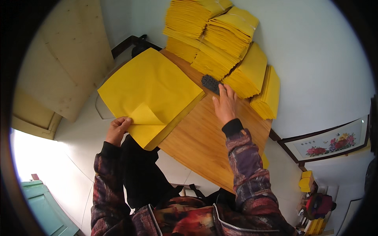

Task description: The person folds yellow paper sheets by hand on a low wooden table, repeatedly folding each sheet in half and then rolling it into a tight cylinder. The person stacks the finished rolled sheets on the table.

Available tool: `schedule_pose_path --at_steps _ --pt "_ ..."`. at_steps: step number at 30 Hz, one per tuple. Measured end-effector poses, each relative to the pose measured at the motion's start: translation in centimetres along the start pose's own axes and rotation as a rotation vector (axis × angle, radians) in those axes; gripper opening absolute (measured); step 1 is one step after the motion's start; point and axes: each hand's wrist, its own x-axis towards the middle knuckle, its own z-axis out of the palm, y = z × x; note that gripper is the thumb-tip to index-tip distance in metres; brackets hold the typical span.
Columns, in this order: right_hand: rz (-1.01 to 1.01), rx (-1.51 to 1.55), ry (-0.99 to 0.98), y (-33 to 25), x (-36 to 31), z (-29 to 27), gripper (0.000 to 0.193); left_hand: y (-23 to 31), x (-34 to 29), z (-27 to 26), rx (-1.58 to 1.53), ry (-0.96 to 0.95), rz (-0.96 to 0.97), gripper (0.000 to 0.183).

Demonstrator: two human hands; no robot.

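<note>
A thick pile of square yellow paper sheets [151, 88] lies on a wooden table [208, 137]. My left hand [117, 129] pinches the near corner of the top sheet, which is folded up a little. My right hand [225, 104] reaches across the table with its fingers spread, and its fingertips rest on a dark textured pad [210, 83]. Behind that pad several bundles of yellow paper [220, 43] are stacked against the white wall.
A framed flower picture [330, 142] leans at the right. Yellow items and a red object [317, 204] sit low at the right. A tan board [63, 67] stands at the left, and a teal door [47, 208] shows at the lower left.
</note>
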Motion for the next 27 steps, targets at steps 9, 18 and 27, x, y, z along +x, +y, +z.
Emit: schedule_pose_path --at_steps 9,18,27 --pt "0.089 -0.115 -0.285 -0.4 3.3 0.9 0.034 0.7 -0.3 0.4 0.06 0.013 -0.028 0.031" --pt "-0.651 0.56 -0.21 -14.0 -7.1 -0.8 0.024 1.2 -0.2 0.8 0.043 0.02 -0.082 0.026" --pt "-0.774 0.377 -0.13 -15.8 -6.6 0.9 0.013 0.8 -0.3 0.9 0.042 0.025 -0.032 0.027"
